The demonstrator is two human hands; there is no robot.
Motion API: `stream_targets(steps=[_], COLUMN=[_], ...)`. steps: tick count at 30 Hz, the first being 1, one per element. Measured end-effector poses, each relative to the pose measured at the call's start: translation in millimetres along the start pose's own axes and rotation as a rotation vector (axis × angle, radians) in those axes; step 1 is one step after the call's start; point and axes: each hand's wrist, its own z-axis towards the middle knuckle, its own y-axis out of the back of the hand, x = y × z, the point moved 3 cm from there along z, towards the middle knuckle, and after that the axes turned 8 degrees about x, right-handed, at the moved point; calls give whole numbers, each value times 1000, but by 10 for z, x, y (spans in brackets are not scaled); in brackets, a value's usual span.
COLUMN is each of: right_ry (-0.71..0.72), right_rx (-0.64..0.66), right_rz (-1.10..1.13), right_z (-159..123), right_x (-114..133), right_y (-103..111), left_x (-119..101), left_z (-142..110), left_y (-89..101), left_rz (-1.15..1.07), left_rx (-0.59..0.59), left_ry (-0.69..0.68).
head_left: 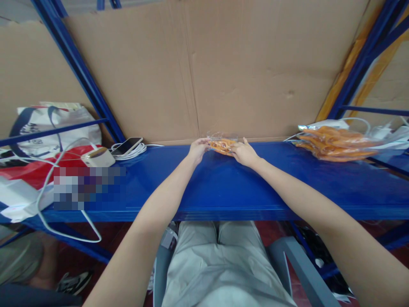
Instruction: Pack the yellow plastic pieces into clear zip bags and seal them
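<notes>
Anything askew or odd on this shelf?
Yes, at left: a white cable loops down past the front edge of the blue shelf, where it could snag. The plastic-wrapped orange item between the left hand and right hand shows no obvious damage.

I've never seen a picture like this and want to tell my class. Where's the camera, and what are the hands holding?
There's no robot here, just one person's bare hands. The camera is worn on that person's head, looking forward and down. The left hand and right hand hold a clear packet with orange stuff inside, one at each end. On the blue shelf, a pile of wrapped orange things lies to the right; a phone and white cable lie left.
</notes>
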Motion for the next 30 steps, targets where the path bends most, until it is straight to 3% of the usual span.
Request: stream_targets(steps=[8,14,20,23,27,30], right_ry=[-141,-192,-90,13,56,-1], right_rx=[-87,-163,-221,-146,-38,-66], right_rz=[-10,23,64,87,52,12], right_z=[-13,-35,-15,-8,-21,-32], right_x=[-103,-153,-184,-202,-201,-174], right_y=[113,125,133,114,111,169], left_x=[2,116,56,35,77,108], left_z=[25,-8,35,38,16,13], left_y=[71,-28,21,70,45,-22], left_rz=[12,388,666,721,617,458], left_rx=[1,244,82,-20,-81,-72], left_ry=[16,-114,-277,-264,-166,-103])
